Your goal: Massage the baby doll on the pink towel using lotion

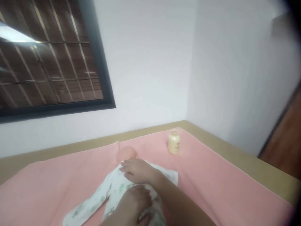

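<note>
A baby doll with a smooth bald head (127, 153) lies on a pink cloth (77, 175), dressed in a white garment (118, 183) with a small green print. One long sleeve stretches toward the lower left. My right hand (138, 170) rests on the doll's upper body just below the head, its fingers extended over the fabric. Closer to me, my left hand (135, 202) has its fingers curled over the lower part of the garment, which bunches beside them. The doll's face and lower body are hidden from view.
A cream-coloured bottle (174, 143) stands upright on the pink cloth, right of the doll's head. The cloth covers a tan surface (211, 138) that meets white walls (145, 62) at a corner. A dark-framed barred window (51, 56) is at upper left.
</note>
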The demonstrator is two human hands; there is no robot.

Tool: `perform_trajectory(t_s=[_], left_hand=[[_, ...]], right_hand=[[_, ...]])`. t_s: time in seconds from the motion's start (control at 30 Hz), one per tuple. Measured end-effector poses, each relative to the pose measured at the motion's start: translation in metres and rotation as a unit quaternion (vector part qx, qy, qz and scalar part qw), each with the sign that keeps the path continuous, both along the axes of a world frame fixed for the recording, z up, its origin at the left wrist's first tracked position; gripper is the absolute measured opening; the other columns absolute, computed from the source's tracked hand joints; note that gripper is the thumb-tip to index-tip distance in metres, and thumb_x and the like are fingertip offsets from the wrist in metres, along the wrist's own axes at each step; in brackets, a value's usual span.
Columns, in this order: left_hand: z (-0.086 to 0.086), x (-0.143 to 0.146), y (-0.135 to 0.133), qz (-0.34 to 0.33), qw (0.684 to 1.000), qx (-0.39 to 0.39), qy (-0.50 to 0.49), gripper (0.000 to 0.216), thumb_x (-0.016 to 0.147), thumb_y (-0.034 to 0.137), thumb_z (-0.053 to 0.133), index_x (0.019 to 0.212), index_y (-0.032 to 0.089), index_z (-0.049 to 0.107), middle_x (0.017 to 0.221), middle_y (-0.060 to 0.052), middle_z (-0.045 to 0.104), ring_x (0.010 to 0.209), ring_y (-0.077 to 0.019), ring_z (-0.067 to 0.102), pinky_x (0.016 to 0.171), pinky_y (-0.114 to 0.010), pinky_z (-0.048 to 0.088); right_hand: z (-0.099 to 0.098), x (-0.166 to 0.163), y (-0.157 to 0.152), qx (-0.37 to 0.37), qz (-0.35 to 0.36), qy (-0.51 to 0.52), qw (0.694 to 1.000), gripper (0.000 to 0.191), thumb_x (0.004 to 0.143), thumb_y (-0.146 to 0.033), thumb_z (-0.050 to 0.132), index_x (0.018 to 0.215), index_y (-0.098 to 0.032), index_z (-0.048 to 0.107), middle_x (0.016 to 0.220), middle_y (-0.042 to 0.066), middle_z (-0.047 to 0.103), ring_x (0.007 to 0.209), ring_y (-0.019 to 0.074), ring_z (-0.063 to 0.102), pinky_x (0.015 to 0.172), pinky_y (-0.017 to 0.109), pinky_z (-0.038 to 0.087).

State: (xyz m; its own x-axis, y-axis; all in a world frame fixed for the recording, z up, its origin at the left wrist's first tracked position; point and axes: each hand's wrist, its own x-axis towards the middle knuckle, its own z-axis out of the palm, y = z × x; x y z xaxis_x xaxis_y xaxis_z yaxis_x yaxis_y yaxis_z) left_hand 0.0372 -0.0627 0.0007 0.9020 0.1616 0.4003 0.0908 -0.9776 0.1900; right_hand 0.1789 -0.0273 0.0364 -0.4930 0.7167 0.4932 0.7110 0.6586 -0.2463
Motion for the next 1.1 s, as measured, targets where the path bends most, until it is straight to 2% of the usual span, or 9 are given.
perform_trajectory(t_s=[0.13,0.27,0.37,0.47,0.57,0.67,0.8,1.0,1.1], left_hand=[[0.022,0.0,-0.001,0.106,0.966,-0.229,0.049,0.024,0.083,0.033,0.054,0.1,0.028,0.069,0.106,-0.004,0.07,0.1,-0.0232,0.062,0.091,-0.036,0.048],[0.044,0.027,0.009,0.112,0.842,-0.526,-0.034,0.03,0.082,0.045,0.058,0.093,0.02,0.072,0.103,-0.007,0.071,0.103,-0.0277,0.062,0.098,-0.039,0.046],[0.062,0.062,0.022,0.088,0.768,-0.625,-0.107,0.041,0.089,0.047,0.045,0.105,0.015,0.066,0.113,-0.012,0.067,0.108,-0.0271,0.062,0.096,-0.039,0.049],[0.086,0.106,0.04,0.077,0.57,-0.794,-0.194,0.053,0.087,0.041,0.05,0.127,0.006,0.05,0.132,-0.022,0.053,0.116,-0.0291,0.058,0.1,-0.038,0.047],[0.106,0.151,0.063,0.057,0.47,-0.863,-0.179,0.07,0.088,0.045,0.045,0.138,-0.002,0.034,0.136,-0.031,0.043,0.123,-0.033,0.051,0.094,-0.039,0.051],[0.111,0.191,0.085,0.063,0.43,-0.872,-0.225,0.075,0.09,0.05,0.038,0.142,-0.003,0.028,0.14,-0.032,0.036,0.132,-0.0356,0.041,0.09,-0.038,0.054],[0.105,0.228,0.101,0.077,0.387,-0.881,-0.262,0.077,0.09,0.052,0.034,0.144,-0.001,0.023,0.144,-0.029,0.032,0.137,-0.0339,0.032,0.091,-0.037,0.054],[0.092,0.244,0.107,0.064,0.367,-0.887,-0.273,0.078,0.09,0.051,0.034,0.143,-0.005,0.023,0.137,-0.032,0.04,0.128,-0.0342,0.045,0.081,-0.037,0.058],[0.087,0.244,0.108,0.064,0.366,-0.885,-0.279,0.075,0.091,0.048,0.035,0.142,-0.005,0.027,0.13,-0.033,0.046,0.12,-0.0331,0.053,0.077,-0.036,0.059]], right_hand=[[0.036,0.043,-0.01,0.024,-0.069,0.096,0.993,0.044,0.086,-0.017,0.047,0.129,-0.025,0.056,0.139,0.002,0.05,0.131,0.0175,0.042,0.111,0.035,0.031],[0.053,0.105,-0.017,0.082,-0.195,0.25,0.945,0.045,0.089,-0.022,0.045,0.133,-0.026,0.053,0.14,0.004,0.049,0.132,0.0201,0.041,0.111,0.042,0.032],[0.05,0.153,-0.023,0.131,-0.285,0.304,0.899,0.048,0.085,-0.016,0.043,0.131,-0.022,0.055,0.14,0.005,0.049,0.133,0.02,0.039,0.113,0.043,0.027],[0.04,0.193,-0.035,0.106,-0.357,0.36,0.855,0.052,0.084,-0.015,0.039,0.133,-0.016,0.053,0.143,0.007,0.044,0.136,0.0199,0.036,0.115,0.041,0.025],[0.033,0.216,-0.048,0.089,-0.386,0.388,0.832,0.057,0.082,-0.015,0.039,0.137,-0.018,0.049,0.146,0.005,0.041,0.138,0.019,0.031,0.116,0.04,0.02],[0.03,0.22,-0.05,0.067,-0.386,0.392,0.833,0.061,0.079,-0.013,0.038,0.139,-0.018,0.046,0.148,0.004,0.039,0.14,0.0189,0.027,0.117,0.039,0.018],[0.029,0.208,-0.032,0.033,-0.371,0.349,0.86,0.061,0.081,-0.012,0.035,0.142,-0.015,0.042,0.151,0.006,0.032,0.141,0.0185,0.024,0.117,0.04,0.018],[0.018,0.195,-0.006,-0.023,-0.413,0.19,0.891,0.06,0.085,-0.005,0.029,0.144,-0.004,0.032,0.152,0.015,0.027,0.143,0.0198,0.018,0.116,0.04,0.017],[0.016,0.193,-0.004,-0.055,-0.433,0.139,0.889,0.057,0.083,-0.002,0.031,0.139,-0.002,0.039,0.148,0.019,0.033,0.14,0.0236,0.025,0.114,0.042,0.018]])
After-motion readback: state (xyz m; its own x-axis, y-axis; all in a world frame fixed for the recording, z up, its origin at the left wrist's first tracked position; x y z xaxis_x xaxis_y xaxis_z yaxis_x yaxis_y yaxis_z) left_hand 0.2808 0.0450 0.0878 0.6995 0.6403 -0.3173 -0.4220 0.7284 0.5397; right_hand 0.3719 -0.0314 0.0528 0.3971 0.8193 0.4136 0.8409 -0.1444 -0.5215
